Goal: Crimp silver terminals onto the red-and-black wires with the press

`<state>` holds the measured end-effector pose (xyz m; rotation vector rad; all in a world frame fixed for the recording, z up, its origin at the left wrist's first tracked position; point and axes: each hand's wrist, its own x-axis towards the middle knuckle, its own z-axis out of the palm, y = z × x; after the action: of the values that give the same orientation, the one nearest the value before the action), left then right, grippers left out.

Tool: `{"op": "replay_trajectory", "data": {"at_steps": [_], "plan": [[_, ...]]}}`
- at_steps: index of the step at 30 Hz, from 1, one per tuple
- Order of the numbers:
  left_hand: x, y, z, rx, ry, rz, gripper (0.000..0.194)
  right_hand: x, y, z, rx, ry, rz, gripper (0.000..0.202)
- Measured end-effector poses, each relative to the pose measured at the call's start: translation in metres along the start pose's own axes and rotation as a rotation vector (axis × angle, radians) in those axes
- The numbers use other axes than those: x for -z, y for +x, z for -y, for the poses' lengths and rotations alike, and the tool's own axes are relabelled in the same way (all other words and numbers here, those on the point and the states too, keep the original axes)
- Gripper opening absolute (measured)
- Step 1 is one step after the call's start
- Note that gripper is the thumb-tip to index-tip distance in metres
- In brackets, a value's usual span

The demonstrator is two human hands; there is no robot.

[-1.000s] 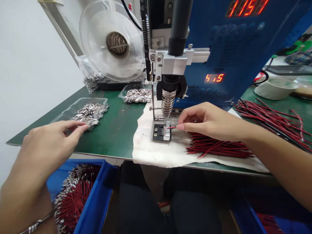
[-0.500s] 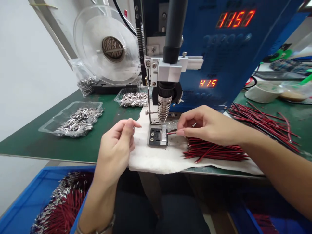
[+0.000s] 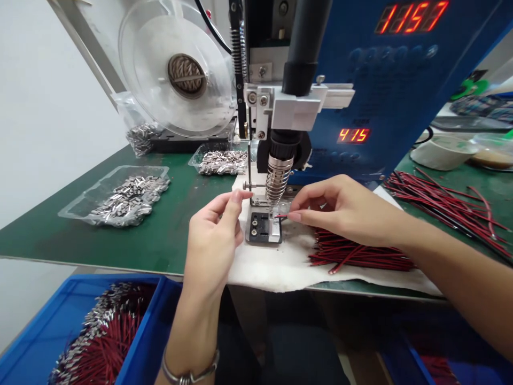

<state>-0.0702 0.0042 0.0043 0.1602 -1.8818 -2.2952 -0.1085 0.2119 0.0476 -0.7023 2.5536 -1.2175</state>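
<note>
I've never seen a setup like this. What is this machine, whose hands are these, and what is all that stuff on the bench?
The picture comes from a camera worn on a person's head, looking down at their own two bare hands at a green workbench. In front stands a blue machine with red number displays and a ribbed metal tip pointing down at a small black fixture on a white cloth. The right hand pinches the end of a thin red wire at the fixture. The left hand is beside the fixture, fingers pinched; what it holds is too small to tell. Clear trays hold small metal pieces, red wires lie in a bundle on the cloth, and a blue bin below holds wires with metal ends.
</note>
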Motion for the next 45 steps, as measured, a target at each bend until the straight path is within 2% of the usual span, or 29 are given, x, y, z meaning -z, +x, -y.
{"op": "replay_trajectory", "data": {"at_steps": [5,11,18,25,45], "plan": [[-0.0031,-0.0016,-0.0019,0.001,-0.034,0.032,0.020,-0.0031,0.0014,-0.0003,0.020,-0.013,-0.017,0.026],[-0.0074,-0.0021,-0.0002,-0.021,-0.085,0.003,0.024,-0.0062,0.0023,-0.0009,0.049,-0.075,-0.076,0.025],[-0.0029,-0.0054,0.0047,0.036,0.024,0.049,0.027,-0.0078,0.0029,-0.0006,0.050,-0.110,-0.086,0.025],[0.0010,-0.0083,0.0046,0.033,0.084,0.075,0.025,-0.0078,0.0016,0.0016,0.048,-0.107,-0.110,0.023],[-0.0013,-0.0077,0.0062,0.011,0.273,0.010,0.027,-0.0078,-0.0003,0.0060,0.059,-0.116,-0.139,0.019]]}}
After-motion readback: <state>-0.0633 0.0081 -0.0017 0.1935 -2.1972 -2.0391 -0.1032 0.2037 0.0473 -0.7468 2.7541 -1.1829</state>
